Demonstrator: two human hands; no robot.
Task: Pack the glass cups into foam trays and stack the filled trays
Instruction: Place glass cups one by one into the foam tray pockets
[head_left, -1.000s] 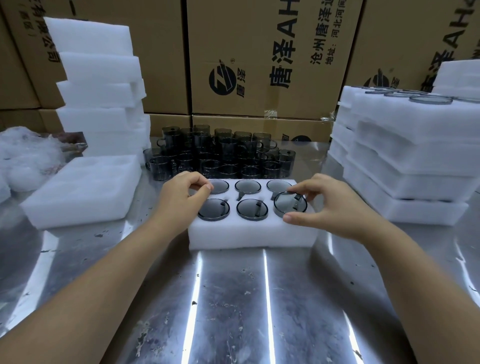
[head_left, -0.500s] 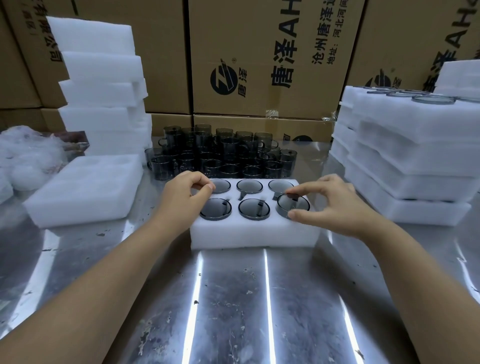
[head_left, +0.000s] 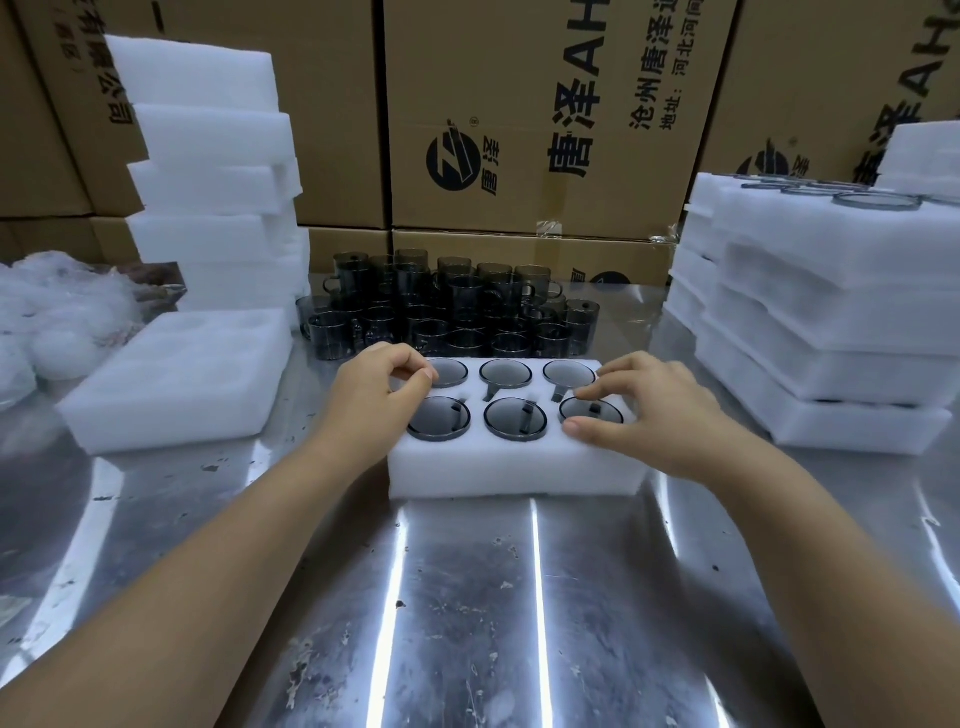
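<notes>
Foam tray (head_left: 514, 467) at table (head_left: 467, 597) centre, long axis running 9 to 3 o'clock. Six cups seated in two rows of three, mouths up, rims level with the foam. Far-row handles lie in slots pointing about 6 o'clock; the near row shows dark bars through the glass, direction unclear.

Left hand (head_left: 374, 395) at the tray's 10 o'clock corner, fingers curled, thumb and forefinger tips together at the rim of the far-left cup (head_left: 451, 373); cannot tell if they pinch it.

Right hand (head_left: 660, 410) at the 3 o'clock end. Thumb and forefinger spread across the mouth of the near-right cup (head_left: 597, 415), tips on its rim at opposite sides, clamping it; the other fingers are curled behind.

Loose cups (head_left: 447, 306) crowd just beyond the tray at 12 o'clock. Filled stack (head_left: 831, 332) at 2 o'clock. Empty stack (head_left: 208, 171) at 10 o'clock, with a single empty tray (head_left: 176, 374) at 9. Cartons (head_left: 519, 104) behind.
</notes>
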